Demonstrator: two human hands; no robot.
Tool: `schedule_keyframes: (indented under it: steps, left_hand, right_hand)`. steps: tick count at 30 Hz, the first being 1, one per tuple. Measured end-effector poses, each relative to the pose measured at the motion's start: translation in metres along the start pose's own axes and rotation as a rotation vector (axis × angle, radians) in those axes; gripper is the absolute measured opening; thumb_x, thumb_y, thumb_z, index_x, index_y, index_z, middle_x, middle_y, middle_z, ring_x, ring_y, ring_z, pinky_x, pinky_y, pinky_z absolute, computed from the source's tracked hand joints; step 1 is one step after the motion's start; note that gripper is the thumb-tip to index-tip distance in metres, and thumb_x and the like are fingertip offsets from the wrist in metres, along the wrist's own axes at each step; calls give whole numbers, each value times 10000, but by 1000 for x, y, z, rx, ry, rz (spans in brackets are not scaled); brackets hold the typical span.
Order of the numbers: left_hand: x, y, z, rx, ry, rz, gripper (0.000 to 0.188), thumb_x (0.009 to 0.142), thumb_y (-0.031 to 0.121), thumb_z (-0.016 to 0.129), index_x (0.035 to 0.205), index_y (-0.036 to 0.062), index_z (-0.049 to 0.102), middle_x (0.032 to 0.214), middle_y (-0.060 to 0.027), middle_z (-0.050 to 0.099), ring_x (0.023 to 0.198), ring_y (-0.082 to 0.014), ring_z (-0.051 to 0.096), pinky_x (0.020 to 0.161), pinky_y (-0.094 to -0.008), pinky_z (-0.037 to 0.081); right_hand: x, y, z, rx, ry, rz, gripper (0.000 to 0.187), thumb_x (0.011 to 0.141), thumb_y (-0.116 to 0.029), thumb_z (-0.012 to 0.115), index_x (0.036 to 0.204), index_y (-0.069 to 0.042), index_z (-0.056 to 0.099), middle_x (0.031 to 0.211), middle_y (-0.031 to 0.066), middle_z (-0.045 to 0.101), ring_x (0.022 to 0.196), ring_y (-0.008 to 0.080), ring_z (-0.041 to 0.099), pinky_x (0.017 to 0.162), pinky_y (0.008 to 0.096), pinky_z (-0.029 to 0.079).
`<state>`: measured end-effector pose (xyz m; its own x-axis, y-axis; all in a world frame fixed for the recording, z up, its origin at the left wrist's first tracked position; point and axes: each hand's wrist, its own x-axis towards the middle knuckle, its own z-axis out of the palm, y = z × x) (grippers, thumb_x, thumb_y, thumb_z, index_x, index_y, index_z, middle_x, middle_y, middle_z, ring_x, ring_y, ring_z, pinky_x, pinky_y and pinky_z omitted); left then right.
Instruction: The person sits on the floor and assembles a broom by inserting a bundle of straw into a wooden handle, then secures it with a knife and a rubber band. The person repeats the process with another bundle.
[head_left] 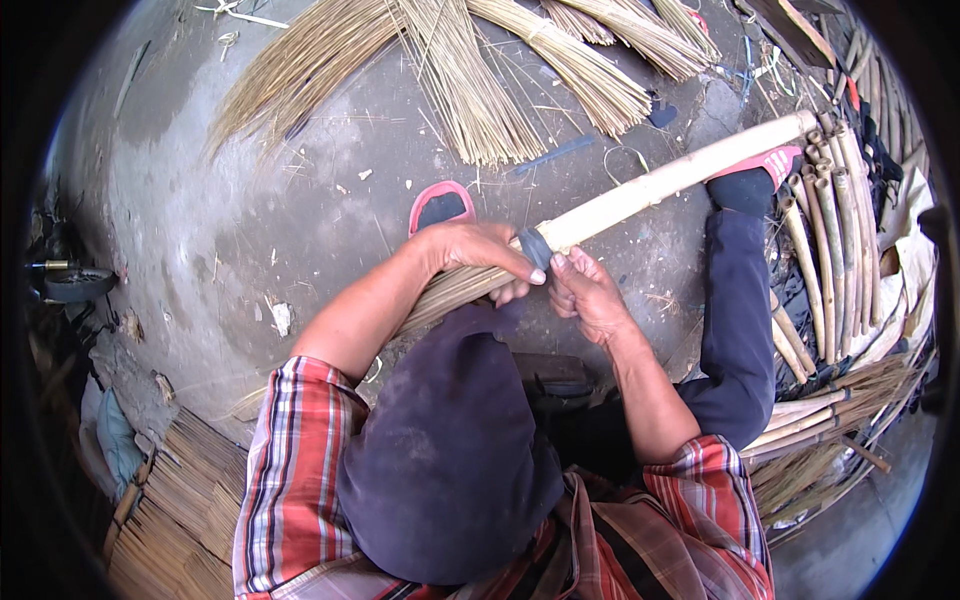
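Note:
A pale bamboo pole [680, 178] slants from the middle toward the upper right. At its lower end it meets a bundle of thin sticks [448, 297], like a stick broom's. A dark flat band [535, 248] wraps around the joint. My left hand [478, 255] is closed around the bundle just beside the band, its thumb lying along it. Close by on the other side, my right hand [588, 293] has its fingers pinched together at the band's lower edge. The band's end is hidden by the fingertips.
Several bundles of thin sticks [470, 110] lie on the concrete floor [180, 220] ahead. Many bamboo poles [830, 260] are stacked at the right, beside my outstretched leg [738, 310]. More sticks [180, 510] lie at the lower left. A pink sandal [443, 203] is beyond my left hand.

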<state>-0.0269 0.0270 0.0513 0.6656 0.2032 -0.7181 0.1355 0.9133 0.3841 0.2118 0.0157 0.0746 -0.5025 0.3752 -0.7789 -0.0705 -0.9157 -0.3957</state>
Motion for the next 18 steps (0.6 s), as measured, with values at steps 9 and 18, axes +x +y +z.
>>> schedule_keyframes:
  steps: [9, 18]
  left_hand:
    - [12, 3, 10, 609, 270, 228, 715, 764, 345, 922, 1324, 22, 616, 1084, -206, 748, 972, -321, 741, 881, -432, 561]
    - [7, -26, 30, 1070, 1059, 447, 670, 918, 383, 804, 1399, -25, 575, 1094, -227, 728, 1036, -397, 686, 963, -487, 457]
  right_hand:
    - [14, 11, 4, 48, 156, -9, 229, 1100, -346, 647, 1041, -130, 599, 655, -80, 432, 497, 36, 335, 443, 244, 258]
    - [32, -2, 17, -265, 283, 21, 214, 1127, -291, 572, 1051, -95, 606, 671, -43, 506, 525, 50, 387, 460, 246, 311]
